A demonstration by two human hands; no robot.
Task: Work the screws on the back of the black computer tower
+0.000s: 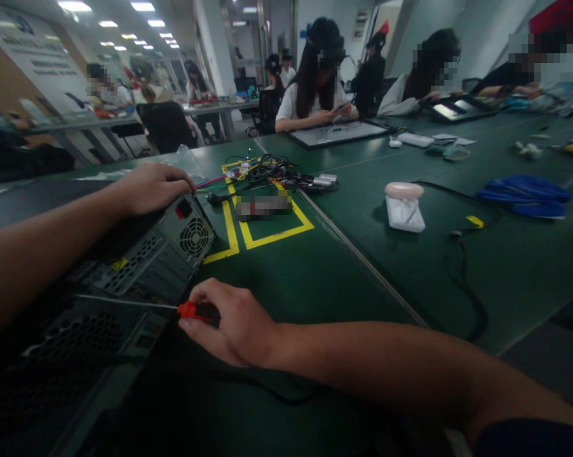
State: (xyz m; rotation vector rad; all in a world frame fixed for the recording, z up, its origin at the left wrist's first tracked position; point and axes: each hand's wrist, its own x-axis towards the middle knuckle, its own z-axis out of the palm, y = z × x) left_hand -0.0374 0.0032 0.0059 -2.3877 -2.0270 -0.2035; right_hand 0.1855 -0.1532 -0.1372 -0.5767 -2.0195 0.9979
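Observation:
A black desktop computer case (138, 266) lies at the left, its metal back panel with a round fan grille facing right. My left hand (148, 188) rests across the top of the case near the power socket, fingers stretched out over its edge. In my right hand (234, 320) is a screwdriver (187, 310), pinched by its orange and black handle. The long thin shaft points left across the back panel, and its tip is lost in the dark area of the case. A black cable (267, 387) runs beneath my right forearm.
Tangled cables (272, 170) and a blurred-out item (263, 206) lie by yellow tape (277, 240) on the green table (343, 279). Farther right are a white box with a pink lid (404, 206), a loose cable (465, 266) and blue cloth (525, 195). Several people work beyond.

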